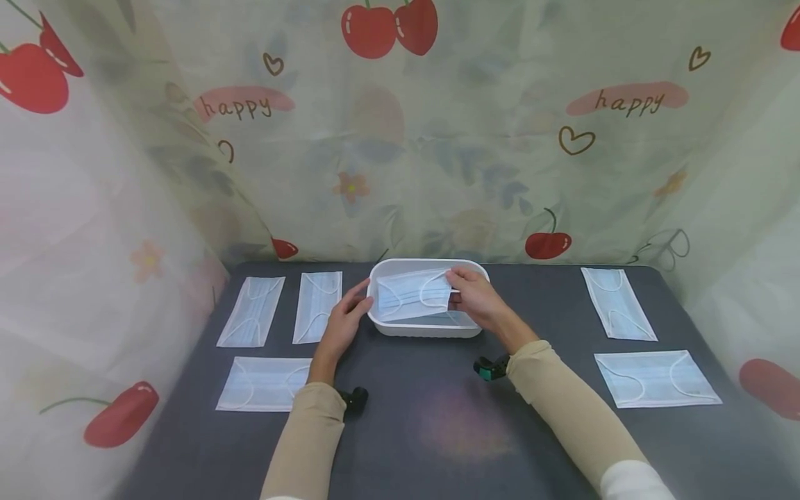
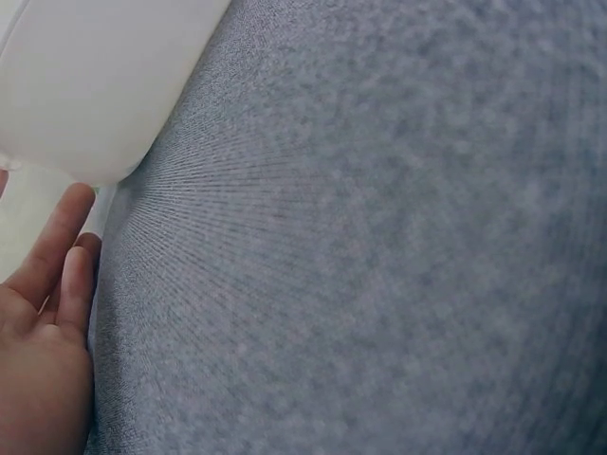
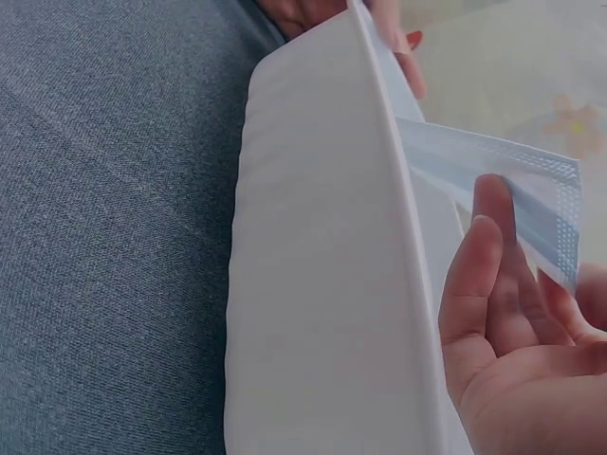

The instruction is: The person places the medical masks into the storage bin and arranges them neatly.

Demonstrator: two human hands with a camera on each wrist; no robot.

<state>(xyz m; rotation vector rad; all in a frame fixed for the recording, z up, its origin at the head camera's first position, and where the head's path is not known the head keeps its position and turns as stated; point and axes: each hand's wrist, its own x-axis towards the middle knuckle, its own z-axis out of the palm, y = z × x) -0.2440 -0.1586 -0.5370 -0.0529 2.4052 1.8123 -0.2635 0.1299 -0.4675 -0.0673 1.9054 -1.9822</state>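
Observation:
A light blue face mask [image 1: 412,295] with white ear loops lies slanted over the opening of a white plastic tray [image 1: 425,332]. My right hand [image 1: 478,298] pinches the mask's right end between thumb and fingers, just above the tray's right side. In the right wrist view, the held mask [image 3: 531,190] reaches past the tray's rim, and the fingers curl behind its end. At the tray's left end, my left hand [image 1: 342,323] rests with fairly straight fingers against the outer wall. The left wrist view shows those fingers [image 2: 71,223] right at the tray's corner.
Two upright masks [image 1: 252,312] [image 1: 317,307] and a sideways mask [image 1: 262,384] lie on the grey table [image 1: 425,389] at left. On the right are another upright mask [image 1: 619,304] and a sideways one [image 1: 657,378]. A cherry-patterned curtain [image 1: 437,167] hangs behind the tray.

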